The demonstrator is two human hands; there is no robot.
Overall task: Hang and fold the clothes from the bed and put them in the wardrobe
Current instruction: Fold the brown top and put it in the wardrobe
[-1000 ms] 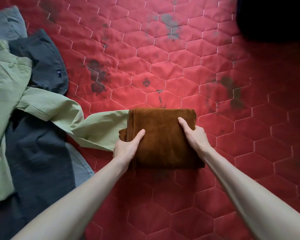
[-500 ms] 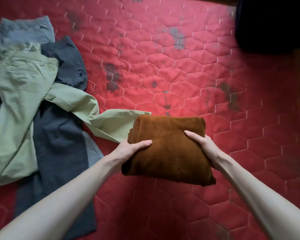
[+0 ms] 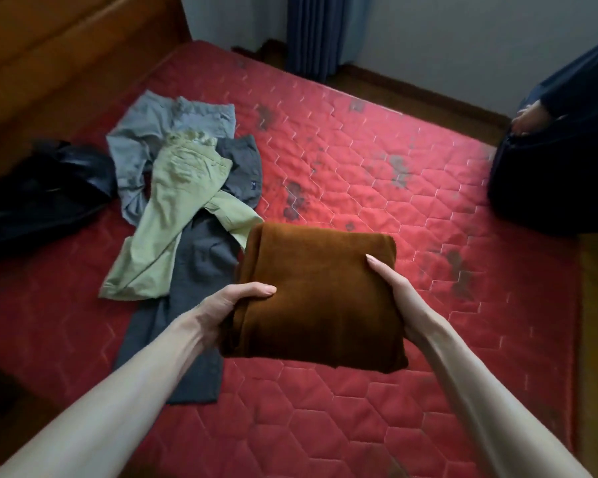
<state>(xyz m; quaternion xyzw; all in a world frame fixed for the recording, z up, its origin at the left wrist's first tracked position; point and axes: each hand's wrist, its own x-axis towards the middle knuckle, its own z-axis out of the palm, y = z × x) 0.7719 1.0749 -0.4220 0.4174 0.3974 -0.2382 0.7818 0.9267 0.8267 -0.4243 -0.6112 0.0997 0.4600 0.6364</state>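
A folded brown garment [image 3: 318, 294] hangs in the air above the red quilted mattress [image 3: 394, 188]. My left hand [image 3: 237, 301] grips its left edge, thumb on top and fingers underneath. My right hand [image 3: 392, 288] grips its right edge the same way. Left of it on the bed lie light green trousers [image 3: 173, 215], dark grey trousers [image 3: 194, 305] and a blue-grey garment [image 3: 145, 132], unfolded and overlapping.
A dark crumpled garment [image 3: 42, 194] lies at the bed's left side by the wooden headboard [image 3: 66, 63]. A dark blue bundle [image 3: 560, 167] sits at the right edge, with another person's hand [image 3: 529, 120] on it. Blue curtains [image 3: 315, 32] hang at the far wall.
Both hands lifted the folded brown garment off the mattress and raised it. My view tilted up and back, so the headboard, wall and curtain came into sight.
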